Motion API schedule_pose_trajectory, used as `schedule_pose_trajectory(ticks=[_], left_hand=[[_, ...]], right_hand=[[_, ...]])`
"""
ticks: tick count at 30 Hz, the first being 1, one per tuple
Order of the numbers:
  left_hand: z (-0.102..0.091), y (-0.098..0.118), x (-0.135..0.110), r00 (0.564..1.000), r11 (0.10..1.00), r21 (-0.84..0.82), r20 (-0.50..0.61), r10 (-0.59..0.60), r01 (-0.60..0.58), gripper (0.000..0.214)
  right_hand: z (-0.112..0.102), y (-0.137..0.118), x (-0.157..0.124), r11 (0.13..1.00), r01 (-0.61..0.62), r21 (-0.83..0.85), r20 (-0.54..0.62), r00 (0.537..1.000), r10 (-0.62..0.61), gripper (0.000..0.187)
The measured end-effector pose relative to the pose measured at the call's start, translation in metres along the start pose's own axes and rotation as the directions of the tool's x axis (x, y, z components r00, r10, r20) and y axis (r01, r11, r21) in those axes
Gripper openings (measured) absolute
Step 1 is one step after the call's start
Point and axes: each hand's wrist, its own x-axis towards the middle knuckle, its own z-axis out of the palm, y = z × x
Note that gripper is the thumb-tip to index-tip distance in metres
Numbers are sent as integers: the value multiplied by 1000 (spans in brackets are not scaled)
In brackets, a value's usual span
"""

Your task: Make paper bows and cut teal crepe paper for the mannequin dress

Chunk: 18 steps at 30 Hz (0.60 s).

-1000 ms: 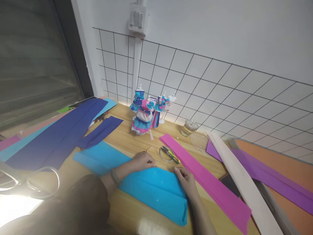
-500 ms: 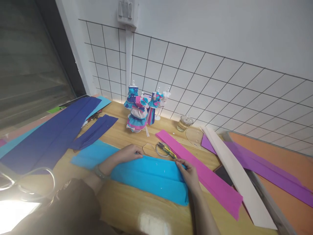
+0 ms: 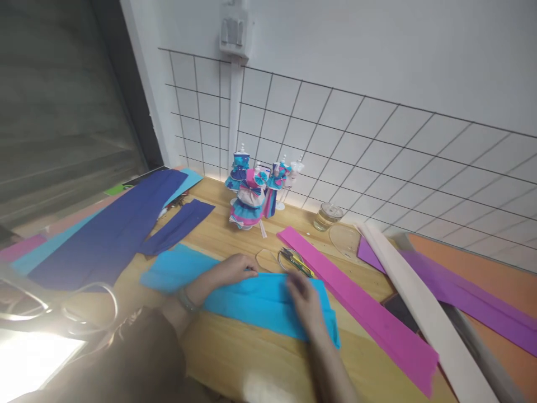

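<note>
A bright blue sheet of crepe paper lies lengthwise before me with a fold along its far edge. My left hand rests on that far edge, its fingers closed on the paper. Over the sheet's right part is my right hand, its fingers curled and smeared by motion, so any grip is hidden. Just beyond the sheet are yellow-and-black thread snips, lying across a pale ring. A strip of pink crepe paper slants past the sheet's right end.
Small dress forms in paper dresses stand at the back by a wire grid. A glass jar is to their right. Dark blue paper lies left; white and purple strips lie right. Glasses show at lower left.
My right hand has left the sheet's far right corner and moved left over the paper. My left hand keeps its place on the far edge. The whole view has shifted slightly.
</note>
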Motion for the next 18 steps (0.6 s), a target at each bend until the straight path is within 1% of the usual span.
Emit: schedule_pose_trajectory(ticks=[1, 2, 3, 4, 5, 6, 7, 8, 9, 10, 11, 12, 13, 14, 15, 16, 17, 18], left_hand=[[0, 0, -2, 1000, 1000, 4, 5, -2, 2, 21], [1, 1, -3, 1000, 1000, 5, 3, -1, 1, 22], [2, 1, -4, 1000, 1000, 9, -9, -3, 3, 21], [3, 1, -4, 1000, 1000, 18, -12, -6, 6, 20], [4, 1, -4, 1000, 1000, 24, -14, -4, 4, 19], [6, 1, -4, 1000, 1000, 28, -5, 7, -7, 19], [7, 0, -4, 1000, 999, 29, 6, 24, -25, 18], [9, -1, -4, 999, 999, 31, 18, 44, -44, 18], [11, -2, -4, 998, 998, 31, 35, 59, -60, 18], [12, -4, -5, 997, 997, 31, 46, 67, -68, 18], [14, -5, -6, 996, 997, 32, 48, 69, -71, 19], [14, -6, -6, 997, 997, 35, 40, 68, -69, 19], [14, -6, -7, 997, 997, 38, 30, 67, -68, 19], [14, -5, -8, 997, 997, 42, 29, 71, -72, 19], [14, -3, -8, 996, 996, 46, 28, 81, -82, 20], [13, 0, -8, 995, 994, 49, 26, 100, -101, 20], [12, 3, -8, 992, 991, 55, 27, 121, -122, 20], [10, 7, -9, 989, 988, 62, 27, 143, -144, 20]], right_hand=[[-6, 4, 2, 999, -37, -20, -157, 987, 33, 40], [-12, 6, 3, 998, -66, -23, -281, 958, 57, 45], [-17, 6, 2, 994, -109, 19, -386, 916, 107, 44], [-20, 3, 0, 987, -136, 84, -341, 927, 156, 43], [-21, 0, -4, 977, -168, 133, -171, 967, 190, 40], [-22, -4, -7, 965, -203, 165, 76, 978, 193, 37], [-22, -6, -11, 959, -228, 171, 331, 930, 162, 36], [-23, -5, -13, 964, -218, 151, 423, 896, 136, 37], [-26, -3, -14, 976, -189, 110, 342, 929, 142, 40], [-29, 2, -14, 985, -166, 57, 31, 986, 164, 42], [-33, 9, -13, 986, -168, -4, -251, 955, 161, 45], [-36, 15, -11, 986, -165, -37, -384, 913, 139, 45], [-38, 21, -10, 990, -134, -46, -421, 901, 102, 44], [-38, 26, -9, 993, -101, -57, -337, 938, 76, 41], [-36, 29, -9, 996, -56, -76, -180, 983, 42, 38], [-32, 30, -9, 993, 38, -116, -55, 997, -45, 38], [-28, 30, -9, 974, 139, -176, 66, 989, -130, 39], [-23, 29, -9, 940, 238, -246, 155, 966, -205, 42]])
